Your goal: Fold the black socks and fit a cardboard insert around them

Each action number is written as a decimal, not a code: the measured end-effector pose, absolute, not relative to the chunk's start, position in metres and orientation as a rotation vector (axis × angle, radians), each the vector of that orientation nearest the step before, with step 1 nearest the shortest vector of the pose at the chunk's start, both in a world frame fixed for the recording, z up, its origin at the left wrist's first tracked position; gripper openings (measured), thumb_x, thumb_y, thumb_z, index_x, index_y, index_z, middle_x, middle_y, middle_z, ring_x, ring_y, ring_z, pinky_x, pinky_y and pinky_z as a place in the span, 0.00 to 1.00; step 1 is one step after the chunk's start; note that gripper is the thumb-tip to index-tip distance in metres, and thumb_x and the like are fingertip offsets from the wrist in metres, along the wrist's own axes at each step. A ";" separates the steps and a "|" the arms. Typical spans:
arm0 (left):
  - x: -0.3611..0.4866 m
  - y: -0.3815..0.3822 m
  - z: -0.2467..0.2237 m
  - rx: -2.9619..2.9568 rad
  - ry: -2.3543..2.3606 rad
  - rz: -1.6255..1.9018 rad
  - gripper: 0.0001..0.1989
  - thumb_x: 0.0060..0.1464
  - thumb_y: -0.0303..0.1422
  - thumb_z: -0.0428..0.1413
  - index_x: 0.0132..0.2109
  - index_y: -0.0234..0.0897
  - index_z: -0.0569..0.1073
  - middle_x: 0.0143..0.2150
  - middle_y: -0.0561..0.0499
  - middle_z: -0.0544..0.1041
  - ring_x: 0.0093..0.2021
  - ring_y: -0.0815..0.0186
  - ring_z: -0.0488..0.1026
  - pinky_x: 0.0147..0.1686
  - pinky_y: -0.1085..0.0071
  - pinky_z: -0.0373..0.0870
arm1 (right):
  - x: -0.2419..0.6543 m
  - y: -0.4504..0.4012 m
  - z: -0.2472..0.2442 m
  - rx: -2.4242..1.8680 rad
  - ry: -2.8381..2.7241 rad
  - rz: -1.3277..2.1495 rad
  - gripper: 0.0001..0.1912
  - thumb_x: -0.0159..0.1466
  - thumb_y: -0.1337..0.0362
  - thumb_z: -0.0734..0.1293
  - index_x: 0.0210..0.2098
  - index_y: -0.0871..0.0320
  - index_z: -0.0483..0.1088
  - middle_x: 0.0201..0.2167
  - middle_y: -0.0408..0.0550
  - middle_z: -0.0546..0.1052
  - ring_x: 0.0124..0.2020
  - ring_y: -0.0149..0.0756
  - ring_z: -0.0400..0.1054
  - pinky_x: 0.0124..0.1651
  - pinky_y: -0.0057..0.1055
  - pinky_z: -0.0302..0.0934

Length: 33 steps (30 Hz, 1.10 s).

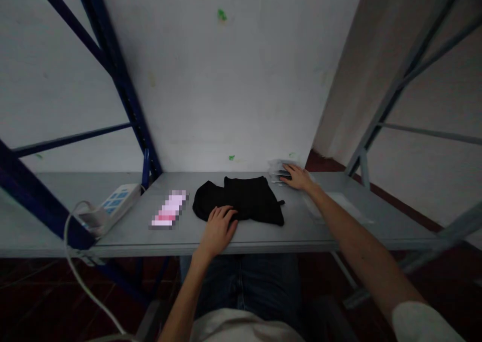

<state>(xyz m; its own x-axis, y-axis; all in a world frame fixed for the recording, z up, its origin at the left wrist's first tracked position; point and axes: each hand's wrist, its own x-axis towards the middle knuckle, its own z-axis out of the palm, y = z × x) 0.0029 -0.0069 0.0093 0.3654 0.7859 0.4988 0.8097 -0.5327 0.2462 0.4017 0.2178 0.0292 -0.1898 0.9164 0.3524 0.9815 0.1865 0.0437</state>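
A black fabric piece lies flat on the grey shelf top, rounded at its left end, with a small tab on its right edge; its exact kind is not clear. My left hand rests on its near edge, fingers stretched out and flat, gripping nothing. At the back right, my right hand lies over a small heap of clear plastic bags with something dark in or among them. Its fingers are spread, and part of the heap is hidden beneath them.
Left of the fabric is a phone-like blurred item. A white power strip with a cable stands by the blue shelf post. Clear plastic lies under my right forearm. A white wall rises behind.
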 end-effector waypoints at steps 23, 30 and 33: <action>0.002 -0.005 0.005 -2.544 -1.494 -0.926 0.14 0.68 0.35 0.52 0.58 0.43 0.72 0.61 0.45 0.75 0.63 0.54 0.71 0.69 0.46 0.59 | 0.430 0.210 0.039 -1.747 -2.417 -0.549 0.41 0.70 0.43 0.60 0.77 0.48 0.46 0.71 0.60 0.62 0.66 0.61 0.62 0.64 0.54 0.60; 0.002 -0.005 0.007 -2.550 -1.498 -0.905 0.14 0.69 0.35 0.51 0.58 0.43 0.72 0.61 0.45 0.75 0.63 0.54 0.70 0.69 0.46 0.59 | 0.428 0.208 0.044 -1.717 -2.483 -0.659 0.38 0.70 0.50 0.61 0.76 0.42 0.46 0.74 0.56 0.58 0.68 0.62 0.58 0.64 0.59 0.58; 0.003 -0.006 0.008 -2.551 -1.515 -0.902 0.14 0.69 0.35 0.51 0.58 0.43 0.72 0.61 0.45 0.75 0.63 0.54 0.70 0.69 0.46 0.59 | 0.429 0.205 0.047 -1.660 -2.511 -0.663 0.41 0.68 0.51 0.62 0.77 0.44 0.44 0.75 0.55 0.55 0.72 0.61 0.53 0.67 0.61 0.55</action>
